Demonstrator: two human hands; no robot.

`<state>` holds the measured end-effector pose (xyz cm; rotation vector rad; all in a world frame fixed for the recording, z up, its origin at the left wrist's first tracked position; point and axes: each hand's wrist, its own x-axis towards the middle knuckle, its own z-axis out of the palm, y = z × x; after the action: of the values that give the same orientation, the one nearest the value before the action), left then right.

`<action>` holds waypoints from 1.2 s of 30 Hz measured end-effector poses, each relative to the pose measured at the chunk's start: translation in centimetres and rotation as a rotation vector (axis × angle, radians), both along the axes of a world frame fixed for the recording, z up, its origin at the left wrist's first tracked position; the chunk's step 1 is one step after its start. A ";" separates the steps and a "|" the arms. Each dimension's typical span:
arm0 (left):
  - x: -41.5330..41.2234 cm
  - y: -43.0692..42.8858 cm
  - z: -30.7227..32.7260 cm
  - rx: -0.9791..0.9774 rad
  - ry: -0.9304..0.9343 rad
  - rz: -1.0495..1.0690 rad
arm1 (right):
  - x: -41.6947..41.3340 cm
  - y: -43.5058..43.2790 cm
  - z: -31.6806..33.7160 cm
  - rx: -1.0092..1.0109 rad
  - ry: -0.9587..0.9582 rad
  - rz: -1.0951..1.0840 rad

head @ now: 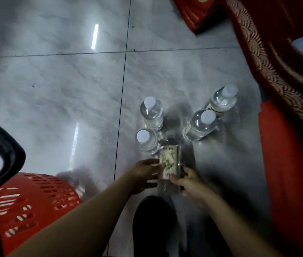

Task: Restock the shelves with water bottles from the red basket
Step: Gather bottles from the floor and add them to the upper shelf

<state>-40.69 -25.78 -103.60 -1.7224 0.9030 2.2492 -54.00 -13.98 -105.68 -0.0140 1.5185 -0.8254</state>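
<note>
Pointing away lengthwise, bottle (pixel 168 162) gripped both sides.

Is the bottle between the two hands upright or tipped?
Tipped: the bottle shows its long label side, while the standing bottle nearby shows its white cap.

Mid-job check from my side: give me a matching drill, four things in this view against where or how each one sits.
Things:
1. red basket
2. held bottle
3. standing bottles
4. patterned red cloth

Places or states:
A. upright on the tile floor, white caps on
B. lower left, with a black handle raised
C. gripped between the left hand and right hand, label facing up
D. along the right edge of the view

Pairs: 1-B, 2-C, 3-A, 4-D
</note>
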 end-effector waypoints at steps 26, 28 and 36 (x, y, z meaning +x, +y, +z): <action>-10.8 13.6 55.1 -0.770 1.122 -0.448 | -2.2 18.3 58.5 -0.566 1.189 -0.408; -12.2 16.9 60.2 -0.839 1.240 -0.513 | -1.8 21.5 63.3 -0.525 1.364 -0.477; -15.2 29.6 73.3 -0.934 1.534 -0.657 | 0.1 33.0 74.2 -0.353 1.874 -0.635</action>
<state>-55.93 3.78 -30.31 0.7502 2.4454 2.3602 -53.90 19.02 -31.46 -0.7970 3.1447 -1.7790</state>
